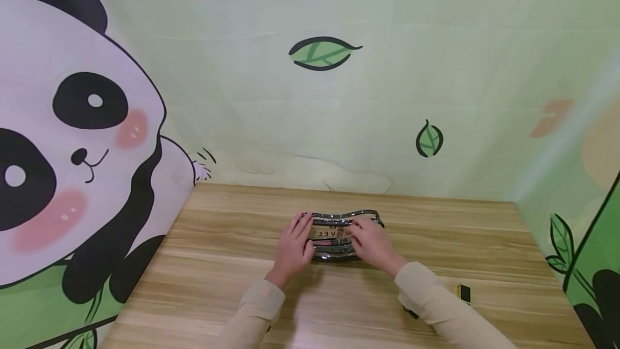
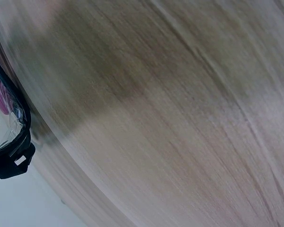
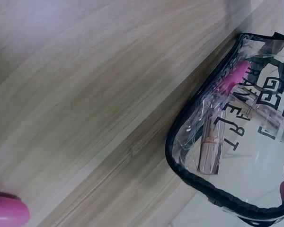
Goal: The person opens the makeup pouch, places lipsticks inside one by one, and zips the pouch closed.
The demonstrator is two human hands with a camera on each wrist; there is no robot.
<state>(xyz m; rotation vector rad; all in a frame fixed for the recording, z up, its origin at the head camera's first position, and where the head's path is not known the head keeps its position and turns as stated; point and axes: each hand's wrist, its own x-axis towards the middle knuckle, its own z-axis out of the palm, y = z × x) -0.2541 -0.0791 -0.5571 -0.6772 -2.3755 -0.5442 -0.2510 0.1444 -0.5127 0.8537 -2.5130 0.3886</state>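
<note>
- At lower centre, the clear pouch (image 1: 325,234) is pinched by the right hand (image 1: 374,244).
- Its left end is touched by the left hand (image 1: 292,246), fingers straight.

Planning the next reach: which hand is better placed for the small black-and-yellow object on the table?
Probably the right hand: the small black-and-yellow object lies beside its beige fabric sleeve. The left hand is farther off, at the left end of the clear plastic, black-trimmed pouch.
</note>
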